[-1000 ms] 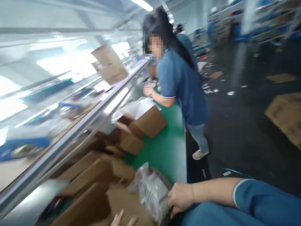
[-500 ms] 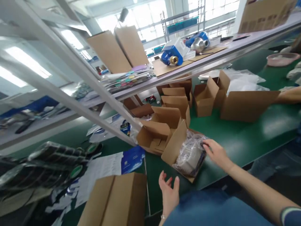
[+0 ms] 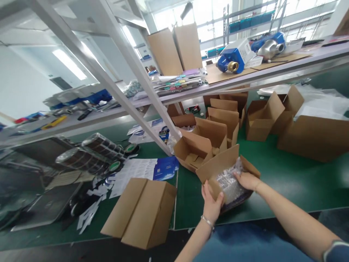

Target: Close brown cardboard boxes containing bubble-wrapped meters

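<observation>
Two hands meet at one small open carton (image 3: pixel 218 169) close to the counter's (image 3: pixel 286 182) near edge. Left hand (image 3: pixel 211 203) grips its front wall; right hand (image 3: pixel 247 180) lies half-curled on the bubble-wrapped item (image 3: pixel 229 182) inside. Bare green counter opens rightward; a closed box (image 3: pixel 141 213) sits near the left, more open cartons (image 3: pixel 207 140) just behind.

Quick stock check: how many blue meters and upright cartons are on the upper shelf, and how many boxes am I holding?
Blue meters: 2
Upright cartons: 2
Box in the left hand grip: 1
Total: 5
</observation>
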Available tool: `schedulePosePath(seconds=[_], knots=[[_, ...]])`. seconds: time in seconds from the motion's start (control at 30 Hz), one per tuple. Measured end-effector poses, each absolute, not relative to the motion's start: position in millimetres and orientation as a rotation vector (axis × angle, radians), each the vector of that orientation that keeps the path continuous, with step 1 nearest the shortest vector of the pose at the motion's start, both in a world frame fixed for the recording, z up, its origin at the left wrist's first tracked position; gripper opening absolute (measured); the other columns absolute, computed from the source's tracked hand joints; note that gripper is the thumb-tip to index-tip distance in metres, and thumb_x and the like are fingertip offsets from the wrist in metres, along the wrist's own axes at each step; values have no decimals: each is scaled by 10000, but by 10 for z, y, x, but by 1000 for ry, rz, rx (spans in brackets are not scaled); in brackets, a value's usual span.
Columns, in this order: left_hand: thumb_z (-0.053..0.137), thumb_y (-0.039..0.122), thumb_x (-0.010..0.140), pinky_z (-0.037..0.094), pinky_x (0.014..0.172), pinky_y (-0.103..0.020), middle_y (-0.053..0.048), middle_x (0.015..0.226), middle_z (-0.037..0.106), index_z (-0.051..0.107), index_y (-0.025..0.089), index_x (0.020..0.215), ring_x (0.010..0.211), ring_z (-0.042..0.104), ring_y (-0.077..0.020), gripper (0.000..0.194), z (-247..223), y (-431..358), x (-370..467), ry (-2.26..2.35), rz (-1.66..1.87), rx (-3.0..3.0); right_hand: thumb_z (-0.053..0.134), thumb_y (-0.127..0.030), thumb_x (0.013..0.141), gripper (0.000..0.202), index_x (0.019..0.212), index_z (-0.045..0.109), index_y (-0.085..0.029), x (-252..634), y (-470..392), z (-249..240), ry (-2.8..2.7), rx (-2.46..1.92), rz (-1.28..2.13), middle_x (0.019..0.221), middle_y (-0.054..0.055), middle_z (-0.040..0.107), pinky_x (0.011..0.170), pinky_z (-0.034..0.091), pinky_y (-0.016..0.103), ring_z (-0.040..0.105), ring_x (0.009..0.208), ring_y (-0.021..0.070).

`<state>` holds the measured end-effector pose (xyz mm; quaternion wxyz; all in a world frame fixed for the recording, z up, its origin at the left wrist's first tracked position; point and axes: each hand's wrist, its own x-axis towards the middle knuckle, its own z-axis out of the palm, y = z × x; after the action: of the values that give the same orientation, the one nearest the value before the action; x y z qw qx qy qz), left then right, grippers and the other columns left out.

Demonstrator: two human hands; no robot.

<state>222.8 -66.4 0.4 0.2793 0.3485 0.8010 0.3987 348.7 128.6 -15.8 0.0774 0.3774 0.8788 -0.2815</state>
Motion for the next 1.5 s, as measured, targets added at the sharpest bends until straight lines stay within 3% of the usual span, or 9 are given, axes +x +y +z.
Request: schedulePosePath(seconds=[0.17,0.27,0.43,0.57,0.67,1.0,1.13,1.33,1.5], knots=[[649,228,635,131,1103,-392,-104,1381,92,304,210,1303,1320,72,-271,751,-7,-632,2104,2133,1061,978,182,-351,913,525,1195,459,-6,3797,695,-21,2625,1134,-875,986,219,601,839,455,391,594,934,255],[666,254,637,229,1069,-425,-134,1324,248,225,177,1288,1242,287,-268,789,-35,-673,2049,1985,1312,940,283,-372,901,435,1236,446,-146,4197,495,176,2866,1089,-1076,1139,122,558,951,398,341,521,1070,197],[636,291,711,401,948,-381,-131,1220,426,149,171,1252,1071,492,-212,738,-88,-581,1897,1727,1553,723,460,-515,804,470,1189,467,-245,4585,939,149,2811,1963,-1532,1150,88,540,923,419,399,536,1013,213],[691,290,657,479,842,-378,-122,1049,586,409,108,1119,928,582,-230,571,-71,-425,1591,1531,1354,757,503,-583,738,824,1372,150,-194,4231,1424,-151,2354,1272,-2360,1357,151,332,960,400,354,412,1196,213],[735,297,603,472,856,-392,-144,1043,606,505,73,1053,939,586,-252,554,-66,-332,1367,1447,1208,790,568,-576,687,850,1341,209,-170,3942,1508,-254,2106,836,-2441,1296,150,419,940,418,338,470,1139,215],[693,300,636,339,999,-397,-71,1136,588,609,206,1075,1084,512,-250,457,263,-174,1046,1503,785,1227,579,-465,717,601,1189,440,-119,3935,1469,-145,2191,767,-2235,1140,129,559,901,452,402,555,999,247],[634,159,620,174,1083,-406,42,1323,422,583,363,1095,1208,401,-241,520,496,-151,1018,1434,571,1446,404,-311,851,411,1258,443,-275,4079,1526,-23,2808,471,-1444,1327,28,413,1047,288,445,351,1238,230],[535,4,513,8,1058,-543,78,1385,298,511,432,1152,1299,205,-307,770,626,-134,1225,1474,81,1748,304,-19,750,731,1338,184,-436,4333,1457,170,2927,110,-565,1419,-117,205,1018,275,529,-53,1327,267],[646,310,616,-11,943,-687,-63,1439,187,401,345,1280,1288,153,-405,709,549,-70,1595,1530,25,1800,501,-374,770,669,1364,195,-348,4191,1279,290,2985,50,-404,1406,33,281,959,-21,691,33,1322,344]])
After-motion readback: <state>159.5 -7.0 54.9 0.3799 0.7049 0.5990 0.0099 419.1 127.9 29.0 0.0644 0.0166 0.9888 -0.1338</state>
